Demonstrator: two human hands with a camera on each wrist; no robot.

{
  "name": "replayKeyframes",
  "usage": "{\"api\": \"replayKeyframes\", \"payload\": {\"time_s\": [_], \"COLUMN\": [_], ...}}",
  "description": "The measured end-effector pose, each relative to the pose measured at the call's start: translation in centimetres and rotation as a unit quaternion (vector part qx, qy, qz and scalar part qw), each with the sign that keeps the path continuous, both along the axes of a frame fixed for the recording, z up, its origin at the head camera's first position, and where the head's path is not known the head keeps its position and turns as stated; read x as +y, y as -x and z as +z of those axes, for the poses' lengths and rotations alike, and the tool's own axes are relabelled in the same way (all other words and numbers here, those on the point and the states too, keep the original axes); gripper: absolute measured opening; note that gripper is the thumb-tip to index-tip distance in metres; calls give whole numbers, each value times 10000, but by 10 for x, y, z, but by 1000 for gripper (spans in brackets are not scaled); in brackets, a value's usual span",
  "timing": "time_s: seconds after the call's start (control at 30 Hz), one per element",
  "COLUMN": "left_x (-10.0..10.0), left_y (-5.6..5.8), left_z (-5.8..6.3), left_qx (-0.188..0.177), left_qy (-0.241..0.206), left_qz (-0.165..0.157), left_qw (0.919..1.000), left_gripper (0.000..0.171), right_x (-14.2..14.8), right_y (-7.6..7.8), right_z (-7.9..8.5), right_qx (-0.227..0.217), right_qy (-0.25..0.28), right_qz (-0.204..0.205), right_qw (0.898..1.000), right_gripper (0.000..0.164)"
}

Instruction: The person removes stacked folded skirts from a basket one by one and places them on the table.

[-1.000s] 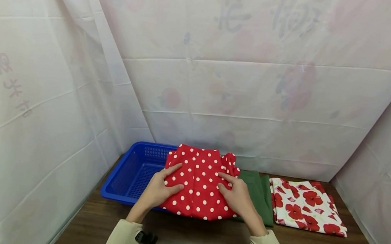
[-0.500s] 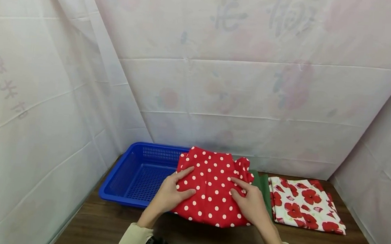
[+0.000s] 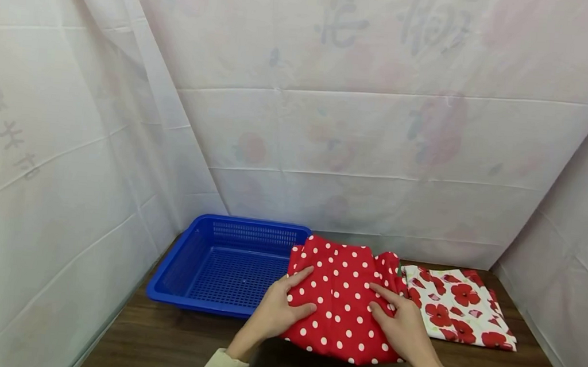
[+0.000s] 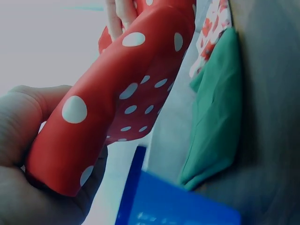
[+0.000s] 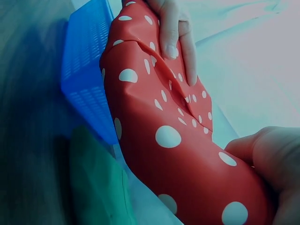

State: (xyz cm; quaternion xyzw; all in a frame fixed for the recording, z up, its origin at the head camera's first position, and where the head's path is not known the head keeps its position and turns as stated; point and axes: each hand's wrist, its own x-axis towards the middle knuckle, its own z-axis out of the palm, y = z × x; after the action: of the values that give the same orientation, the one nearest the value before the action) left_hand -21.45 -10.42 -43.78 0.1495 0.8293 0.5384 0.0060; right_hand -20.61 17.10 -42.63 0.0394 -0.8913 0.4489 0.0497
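A folded red cloth with white dots (image 3: 338, 305) is held between both hands, raised off the table. My left hand (image 3: 279, 309) grips its left edge, thumb on top and other fingers partly underneath. At the opposite edge, my right hand (image 3: 404, 327) grips it in the same way. In the left wrist view the cloth's edge bulges in a rounded fold inside the hand. A folded green cloth (image 4: 218, 112) lies on the table below; in the head view the red cloth hides nearly all of it.
A blue plastic basket (image 3: 249, 222) with perforated sides stands on the left of the wooden table (image 3: 157, 345). To the right lies a folded white cloth with red flowers (image 3: 462, 312). White sheets (image 3: 360, 131) hang behind and on both sides.
Both hands have carried the red dotted cloth to the right and nearer the body, away from over the basket. It now covers most of the green cloth in the head view.
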Motion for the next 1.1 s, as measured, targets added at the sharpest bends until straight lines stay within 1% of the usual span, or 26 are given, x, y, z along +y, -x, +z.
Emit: {"api": "replayKeyframes", "payload": {"time_s": [0.13,0.2,0.3,0.47,0.53,0.63,0.7,0.73,0.77,0.8,0.87,0.9,0.93,0.97,1.0,1.03,1.1], "left_x": [10,15,23,33,35,37,37,37,36,34,32,29,26,24,22,21,16], "left_y": [-8,-12,-18,-29,-33,-37,-40,-42,-43,-44,-45,-43,-39,-35,-32,-29,-23], "left_z": [-6,-9,-16,-29,-34,-42,-48,-51,-56,-62,-71,-87,-105,-120,-135,-146,-176], "left_qx": [-13,-99,-205,-206,-282,-610,-961,-1076,-1229,-1345,-1663,-1697,-1815,-1919,-1900,-1961,-2122], "left_qy": [-116,-168,-163,-36,23,54,-36,-68,-149,-159,-255,-294,-319,-349,-269,-310,-509], "left_qz": [-117,-172,-260,-403,-456,-541,-598,-634,-690,-759,-816,-898,-951,-1009,-1067,-1120,-1423], "left_qw": [9999,9997,9993,9990,9986,9967,9936,9922,9899,9879,9824,9810,9783,9756,9756,9737,9655], "left_gripper": [70,71,72,75,76,78,79,80,80,80,79,80,81,82,83,83,86], "right_x": [8,12,19,27,27,27,27,28,29,31,34,36,39,41,43,46,53], "right_y": [-7,-10,-15,-23,-26,-30,-34,-35,-37,-39,-42,-43,-44,-44,-44,-44,-43], "right_z": [-5,-9,-15,-30,-36,-48,-55,-58,-62,-66,-72,-75,-78,-80,-82,-85,-91], "right_qx": [-103,-221,-566,-1215,-1375,-1516,-1611,-1658,-1714,-1779,-1999,-2087,-2177,-2263,-2377,-2477,-2609], "right_qy": [-154,-229,-245,-224,-211,-250,-269,-300,-318,-331,-220,-166,-96,-46,-5,-1,-69], "right_qz": [-63,-76,-101,-208,-265,-250,-236,-195,-176,-161,-206,-224,-189,-207,-221,-223,-94], "right_qw": [9998,9995,9980,9921,9899,9878,9863,9855,9845,9834,9794,9776,9758,9738,9711,9686,9653], "right_gripper": [44,45,47,50,52,56,55,55,54,53,51,51,51,51,52,53,56]}}
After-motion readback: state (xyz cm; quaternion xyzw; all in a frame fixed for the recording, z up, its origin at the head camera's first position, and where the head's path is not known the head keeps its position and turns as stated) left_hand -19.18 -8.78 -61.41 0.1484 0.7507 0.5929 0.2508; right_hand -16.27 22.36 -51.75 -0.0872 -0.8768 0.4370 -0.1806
